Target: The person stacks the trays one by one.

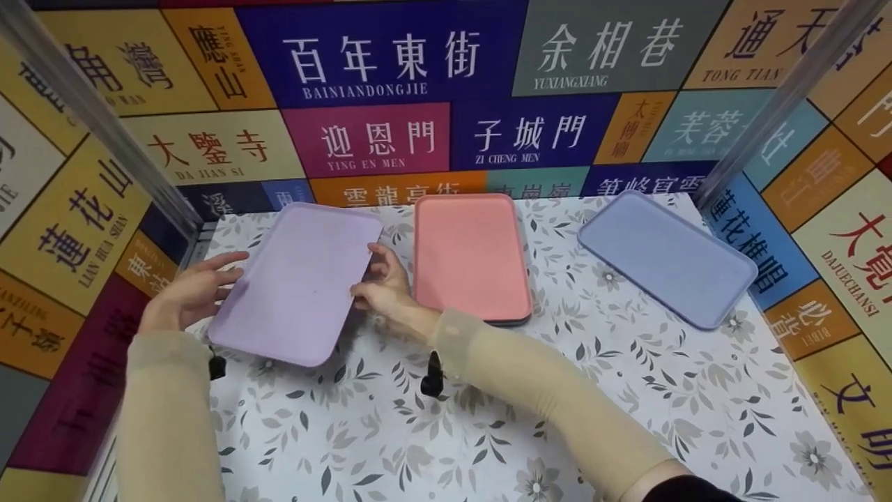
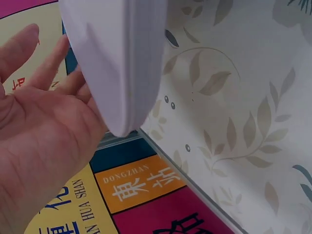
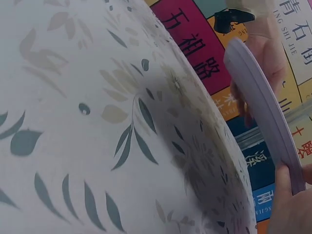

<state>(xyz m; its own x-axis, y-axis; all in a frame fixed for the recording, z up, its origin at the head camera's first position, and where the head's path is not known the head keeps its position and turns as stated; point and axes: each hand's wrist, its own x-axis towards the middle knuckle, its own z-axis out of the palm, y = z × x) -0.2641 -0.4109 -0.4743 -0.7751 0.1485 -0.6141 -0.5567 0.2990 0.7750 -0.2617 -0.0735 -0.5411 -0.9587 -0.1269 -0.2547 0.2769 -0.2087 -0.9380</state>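
Note:
A lavender rectangular tray (image 1: pixel 296 279) is held above the table, tilted, with its shadow falling on the cloth in the right wrist view. My right hand (image 1: pixel 387 282) pinches its right edge; in that wrist view the thumb and fingers lie on opposite sides of the tray (image 3: pixel 263 102). On the other side, my left hand (image 1: pixel 191 289) is at the left edge, its fingers extended. The left wrist view has some of those fingertips partly hidden behind the tray (image 2: pixel 117 63), with the palm (image 2: pixel 48 126) turned up and uncurled.
A pink tray (image 1: pixel 470 254) lies right of the right hand, with a darker rim (image 1: pixel 512 321) showing beneath it. Farther right, a blue tray (image 1: pixel 665 258) rests at an angle. Panels with printed characters (image 1: pixel 376 66) enclose the leaf-patterned table (image 1: pixel 390 446) at the back and sides.

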